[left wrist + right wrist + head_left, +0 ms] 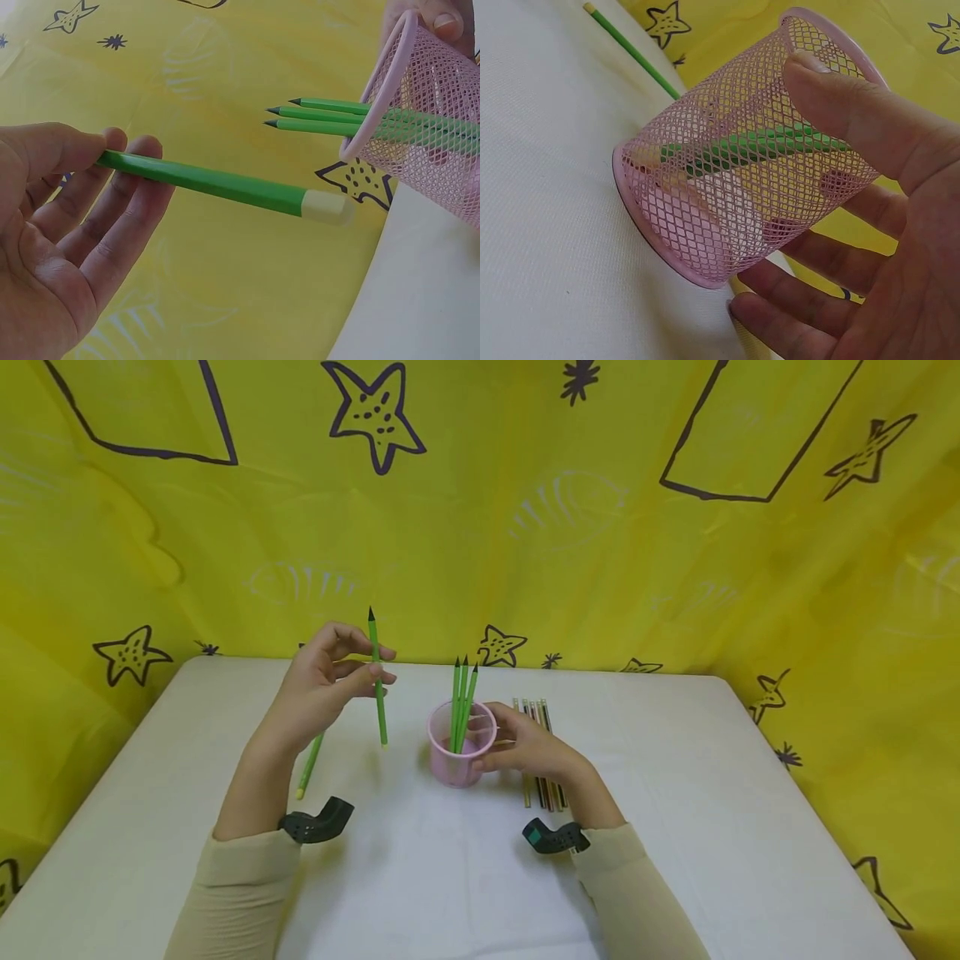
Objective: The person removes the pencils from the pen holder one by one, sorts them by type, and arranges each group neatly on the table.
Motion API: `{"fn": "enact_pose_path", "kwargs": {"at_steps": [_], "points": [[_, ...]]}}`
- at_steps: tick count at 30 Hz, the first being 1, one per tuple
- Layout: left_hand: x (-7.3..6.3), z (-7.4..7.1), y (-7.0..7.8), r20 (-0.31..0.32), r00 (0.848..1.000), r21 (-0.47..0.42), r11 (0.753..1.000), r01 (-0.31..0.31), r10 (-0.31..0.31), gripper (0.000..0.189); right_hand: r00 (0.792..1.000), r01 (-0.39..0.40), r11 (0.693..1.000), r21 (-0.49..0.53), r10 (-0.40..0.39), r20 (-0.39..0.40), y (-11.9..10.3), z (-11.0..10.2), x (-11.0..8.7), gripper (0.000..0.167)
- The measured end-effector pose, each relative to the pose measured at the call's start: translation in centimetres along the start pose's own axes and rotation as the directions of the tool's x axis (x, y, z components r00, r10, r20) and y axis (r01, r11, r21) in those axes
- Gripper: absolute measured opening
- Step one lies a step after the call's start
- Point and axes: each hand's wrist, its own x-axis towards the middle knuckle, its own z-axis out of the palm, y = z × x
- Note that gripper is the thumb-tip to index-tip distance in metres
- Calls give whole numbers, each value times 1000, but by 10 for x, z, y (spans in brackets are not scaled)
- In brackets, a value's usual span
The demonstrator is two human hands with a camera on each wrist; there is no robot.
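My left hand pinches a green pencil between thumb and fingers, dark point up and pale yellow end down, left of the cup. In the left wrist view its pale end points towards the cup. My right hand holds a pink mesh pencil cup from its right side, thumb on the mesh. Three green pencils stand in the cup with their dark points up. Whether the cup's base touches the table cannot be made out.
Another green pencil lies on the white table beside my left wrist. Several gold and dark pencils lie side by side, partly under my right hand. A yellow patterned cloth hangs behind the table.
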Motion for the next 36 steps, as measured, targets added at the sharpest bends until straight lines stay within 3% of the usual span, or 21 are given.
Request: {"fn": "enact_pose_path", "kwargs": {"at_steps": [10,24,28,36], "points": [[0,-5,2,-2,998,-33,997,68,-69,32,1000,-5,1000,-3,5,-2,-1,0,0,78],[1,-11,-8,9,979,84,976,202,-203,44,1000,-7,1000,-3,7,0,-3,2,0,78],[1,-12,-12,10,967,176,953,248,-254,46,1000,-14,1000,-12,14,-1,-2,1,0,79],[1,-15,-21,-3,916,292,876,384,-401,46,1000,-14,1000,-2,14,-4,-1,1,-1,78]]}}
